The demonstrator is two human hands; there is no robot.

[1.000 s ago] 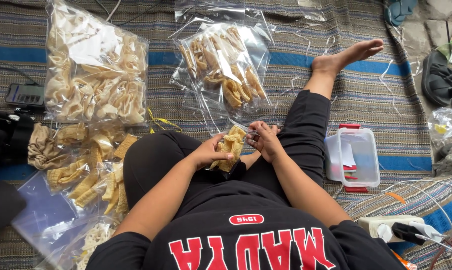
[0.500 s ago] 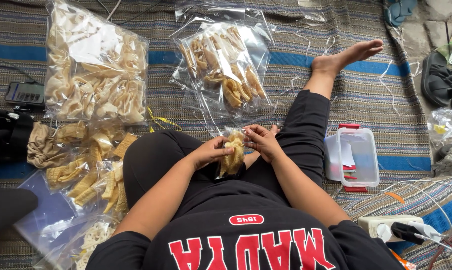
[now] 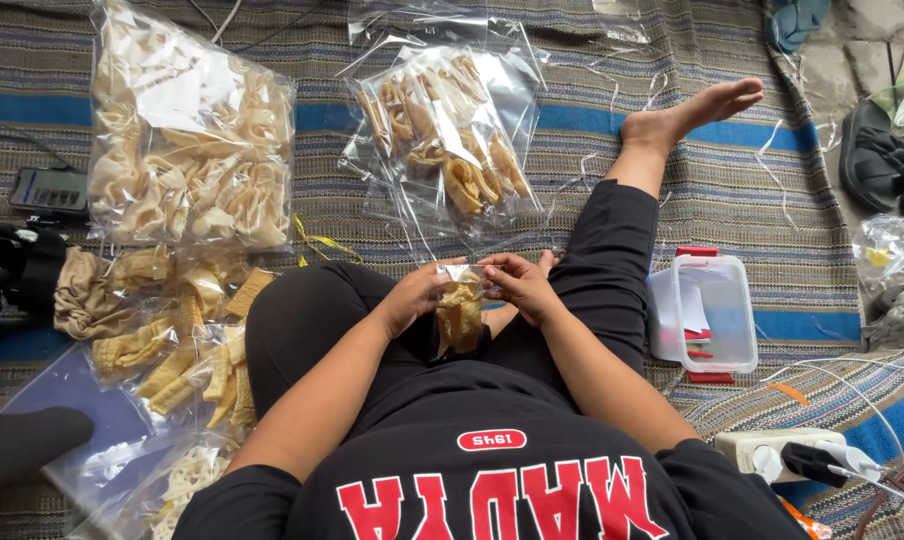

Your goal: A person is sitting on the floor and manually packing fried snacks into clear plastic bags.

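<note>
Two hands meet over our lap: the left hand (image 3: 412,297) and right hand (image 3: 517,285) both pinch the mouth of one small clear bag of crackers (image 3: 460,312). We judge it best to keep that mouth level while closing it. Farther out lie two big filled bags (image 3: 187,150), one plastic box (image 3: 707,312).

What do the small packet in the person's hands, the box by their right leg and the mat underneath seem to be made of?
Small packet: thin clear plastic film, judging by its glossy creases, over pale yellow crinkled snacks; left hand and right hand pinch its top. Box: translucent rigid plastic, probably, with red clips. Mat: looks woven, striped blue, brown and cream; fibre unclear.
</note>
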